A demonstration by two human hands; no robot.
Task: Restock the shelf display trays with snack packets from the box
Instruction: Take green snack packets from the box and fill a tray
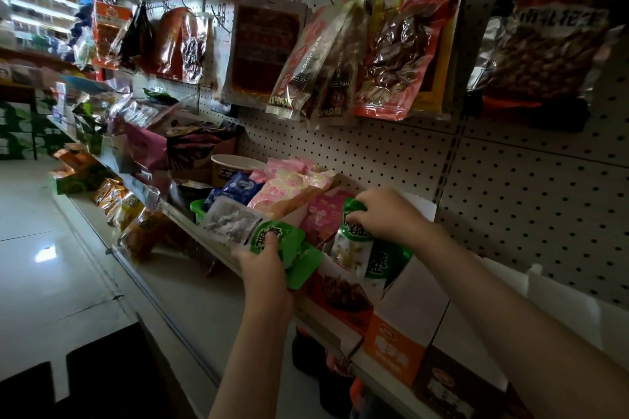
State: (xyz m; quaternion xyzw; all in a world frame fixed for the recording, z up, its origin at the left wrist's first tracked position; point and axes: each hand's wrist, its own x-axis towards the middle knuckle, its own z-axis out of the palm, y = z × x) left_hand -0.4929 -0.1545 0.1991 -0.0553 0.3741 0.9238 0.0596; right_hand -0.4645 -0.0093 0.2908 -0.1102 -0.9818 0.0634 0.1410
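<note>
1. On the shelf point(316, 318) straight ahead of us, a cardboard display tray point(340, 296) with a dark food picture on its front wall sits at the front edge. Both our hands are at it.
2. Our left hand point(267, 265) holds a small stack of green snack packets point(245, 228) just left of the tray, over the shelf's front edge. The thumb presses down on their green ends. The other fingers are under the stack, and we cannot tell how they lie.
3. Our right hand point(388, 211) reaches in from the right. Its fingers are curled down and pinch the top of an upright green packet point(350, 248) that stands inside the tray.
4. A second packet of the same kind point(381, 265) leans just beside that one, also in the tray.
5. Behind the tray, pink packets point(289, 190) are heaped in another carton. Blue packets point(238, 187) and a green basket point(196, 207) lie to their left, and a paper tub point(231, 163) stands further back.
6. Right of the tray stands an orange-and-white carton point(394, 347), close against it, and then a brown carton point(452, 388).
7. Above the shelf, large snack bags point(408, 44) hang from hooks on the white pegboard point(374, 153).
8. Pale floor tiles point(34, 248) lie to our left, and the far end of the aisle is blurred.
</note>
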